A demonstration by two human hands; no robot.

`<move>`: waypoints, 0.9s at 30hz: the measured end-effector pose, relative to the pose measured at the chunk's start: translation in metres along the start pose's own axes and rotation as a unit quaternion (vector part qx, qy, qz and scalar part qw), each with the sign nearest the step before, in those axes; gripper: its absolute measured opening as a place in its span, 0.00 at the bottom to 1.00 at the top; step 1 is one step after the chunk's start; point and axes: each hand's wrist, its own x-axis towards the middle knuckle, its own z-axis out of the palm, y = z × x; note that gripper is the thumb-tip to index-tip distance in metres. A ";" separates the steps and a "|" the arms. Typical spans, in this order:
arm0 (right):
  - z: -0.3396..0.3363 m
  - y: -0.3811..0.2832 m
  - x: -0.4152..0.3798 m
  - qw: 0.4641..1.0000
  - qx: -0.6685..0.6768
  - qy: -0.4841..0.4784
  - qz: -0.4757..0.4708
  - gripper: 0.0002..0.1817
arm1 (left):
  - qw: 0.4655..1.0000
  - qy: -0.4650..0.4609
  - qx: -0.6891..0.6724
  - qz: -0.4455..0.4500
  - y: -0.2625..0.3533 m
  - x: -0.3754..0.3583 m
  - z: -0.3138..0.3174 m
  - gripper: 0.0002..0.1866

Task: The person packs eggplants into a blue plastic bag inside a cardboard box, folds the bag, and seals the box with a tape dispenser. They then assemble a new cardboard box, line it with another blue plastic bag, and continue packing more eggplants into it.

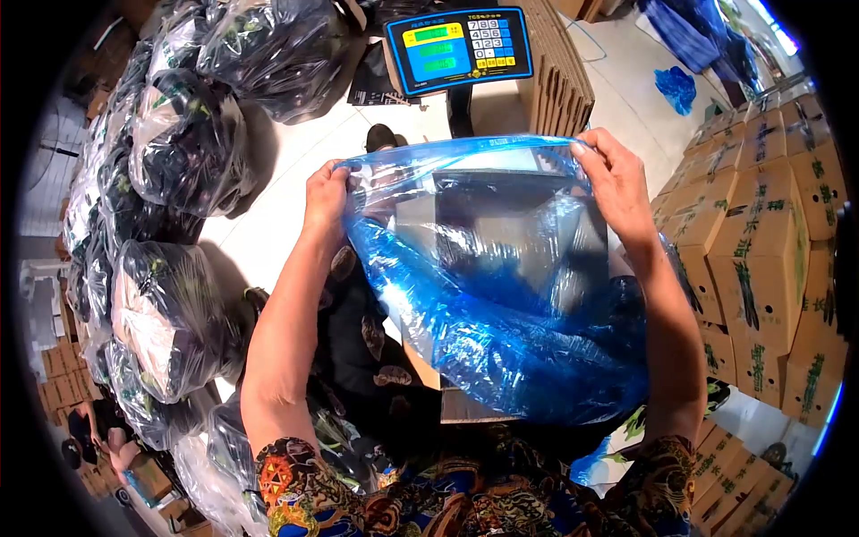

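A large blue translucent plastic bag [501, 331] is stretched wide between my two hands, its mouth edge pulled nearly straight. My left hand [327, 192] is closed on the bag's left corner. At the other end of the edge, my right hand [616, 179] pinches the rim between thumb and fingers. Through the film a dark rectangular surface shows, which I cannot name for sure. The bag's lower part hangs in crumpled folds towards my body, over a cardboard edge [479, 407].
A digital scale display [458, 51] stands ahead, beside flattened cardboard [557, 76]. Filled clear bags of dark produce [188, 143] line the left. Stacked printed cartons [756, 259] rise on the right. A blue plastic scrap [676, 90] lies on the floor. Another person [112, 443] is at far left.
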 end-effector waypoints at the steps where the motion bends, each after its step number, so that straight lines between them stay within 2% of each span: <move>1: -0.001 0.001 0.009 0.999 -0.033 0.005 -0.016 0.11 | 0.999 0.011 0.026 0.016 -0.007 0.010 0.001 0.10; 4: 0.000 0.018 0.037 0.998 -0.055 0.008 -0.034 0.12 | 0.987 -0.023 0.138 0.086 -0.021 0.036 -0.004 0.12; 5: 0.002 0.027 0.048 0.999 -0.045 -0.007 -0.008 0.13 | 0.976 -0.011 0.192 0.106 -0.024 0.049 -0.005 0.12; 8: 0.010 0.077 0.074 0.994 -0.068 -0.089 -0.003 0.13 | 0.907 0.012 0.375 0.193 -0.036 0.073 -0.002 0.11; 9: 0.013 0.093 0.075 0.990 -0.033 -0.135 0.036 0.14 | 0.884 -0.003 0.417 0.210 -0.050 0.081 -0.003 0.10; 10: 0.013 0.107 0.072 0.983 0.012 -0.174 0.065 0.15 | 0.837 -0.012 0.497 0.229 -0.067 0.086 -0.003 0.10; 12: 0.012 0.137 0.060 0.954 0.104 -0.253 0.122 0.15 | 0.718 -0.107 0.663 0.185 -0.093 0.083 -0.004 0.12; 13: 0.010 0.152 0.053 0.951 0.088 -0.248 0.159 0.15 | 0.683 -0.154 0.684 0.206 -0.100 0.074 -0.006 0.09; 14: 0.003 0.193 0.059 0.958 -0.029 -0.272 0.085 0.13 | 0.691 -0.154 0.683 0.182 -0.099 0.073 -0.005 0.11; 16: -0.016 0.186 0.051 0.950 -0.163 -0.251 0.088 0.13 | 0.706 -0.154 0.679 0.132 -0.089 0.070 -0.006 0.15; 17: -0.022 0.194 0.051 0.948 -0.179 -0.204 0.165 0.10 | 0.723 -0.160 0.658 0.134 -0.084 0.067 -0.013 0.14; 18: -0.036 0.199 0.048 0.963 -0.150 -0.139 0.173 0.08 | 0.717 -0.176 0.661 0.132 -0.080 0.065 -0.019 0.13; 19: -0.052 0.206 0.044 0.979 -0.100 -0.077 0.162 0.08 | 0.735 -0.185 0.640 0.128 -0.079 0.065 -0.027 0.14; 21: -0.081 0.205 0.030 0.978 -0.156 0.070 0.117 0.10 | 0.772 -0.195 0.589 0.137 -0.075 0.061 -0.049 0.17; 22: -0.091 0.184 0.016 0.976 -0.157 0.106 0.112 0.11 | 0.792 -0.195 0.559 0.149 -0.070 0.056 -0.057 0.19; 23: -0.095 0.153 0.001 0.975 -0.149 0.130 0.105 0.12 | 0.809 -0.141 0.561 0.107 -0.061 0.041 -0.059 0.20; 24: -0.095 0.120 -0.017 0.973 -0.142 0.155 0.099 0.12 | 0.813 -0.109 0.559 0.121 -0.061 0.031 -0.065 0.20; 26: -0.094 0.070 -0.054 0.981 -0.114 0.122 0.104 0.13 | 0.819 -0.042 0.552 0.152 -0.057 0.015 -0.080 0.19; 27: -0.089 0.049 -0.075 0.988 -0.096 0.088 0.083 0.14 | 0.817 -0.014 0.532 0.221 -0.050 0.003 -0.079 0.17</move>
